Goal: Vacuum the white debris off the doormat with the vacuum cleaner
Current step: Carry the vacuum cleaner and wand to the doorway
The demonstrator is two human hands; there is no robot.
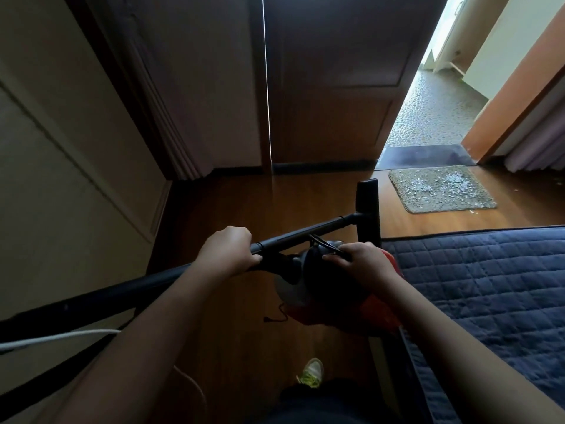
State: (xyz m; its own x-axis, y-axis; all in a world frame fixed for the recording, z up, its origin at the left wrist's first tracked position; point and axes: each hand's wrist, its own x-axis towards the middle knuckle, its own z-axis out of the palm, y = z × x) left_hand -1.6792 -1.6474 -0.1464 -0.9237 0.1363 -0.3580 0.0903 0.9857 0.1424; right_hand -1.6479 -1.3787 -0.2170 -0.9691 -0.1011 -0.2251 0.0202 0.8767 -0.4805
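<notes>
A dim wood-plank floor (pixel 232 209) runs to dark panelled doors (pixel 330 87), daylight entering past the open doorway (pixel 434 111), quilted navy cover (pixel 489 286) at right.

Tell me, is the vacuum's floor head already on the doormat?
No, the floor head is short of the doormat, whose white debris remains.

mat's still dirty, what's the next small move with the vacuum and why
Probably swing the floor nozzle to the right onto the doormat. The nozzle sits on bare wood floor short of the mat, the white debris lies untouched, and the left hand and right hand already grip the vacuum.
</notes>
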